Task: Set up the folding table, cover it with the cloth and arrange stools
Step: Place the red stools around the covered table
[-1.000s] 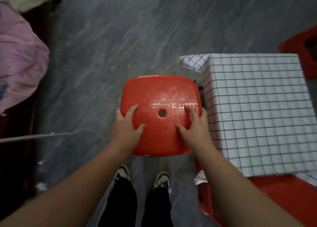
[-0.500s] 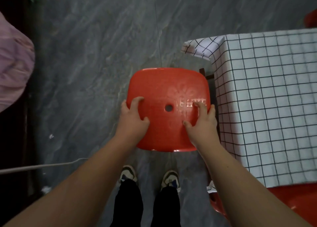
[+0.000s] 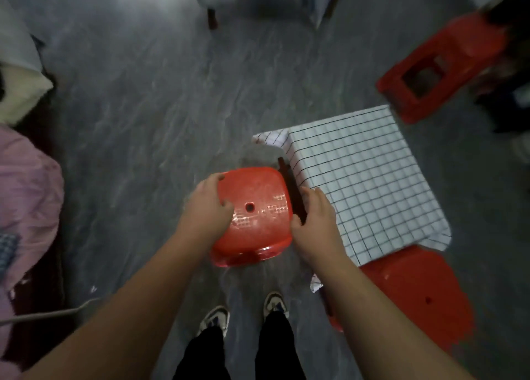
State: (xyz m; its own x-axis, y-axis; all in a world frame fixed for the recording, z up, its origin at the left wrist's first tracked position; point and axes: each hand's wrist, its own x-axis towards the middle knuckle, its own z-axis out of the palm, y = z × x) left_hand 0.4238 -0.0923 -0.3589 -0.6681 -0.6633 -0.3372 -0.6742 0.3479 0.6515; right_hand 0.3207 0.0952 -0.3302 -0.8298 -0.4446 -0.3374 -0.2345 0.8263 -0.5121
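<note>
A red plastic stool (image 3: 258, 207) with a hole in its seat stands upright just left of the low table, which is covered with a white checked cloth (image 3: 361, 178). My left hand (image 3: 208, 207) grips the seat's left edge, thumb on top. My right hand (image 3: 314, 219) grips the right edge, in the gap between stool and table, beside a dark table leg (image 3: 291, 187). A second red stool (image 3: 415, 296) stands at the table's near side, partly under the cloth's edge. A third red stool (image 3: 438, 67) lies on its side beyond the table's far right corner.
Pink bedding (image 3: 25, 207) and a pale pillow (image 3: 20, 95) fill the left edge. A white cord (image 3: 51, 313) runs across the grey floor at lower left. Cloth-draped furniture with a dark leg (image 3: 211, 18) stands at the top. My feet (image 3: 243, 313) are just behind the stool.
The stool has gone down and slightly toward the table's side. Both hands have slid from the top of the seat to its left and right edges.
</note>
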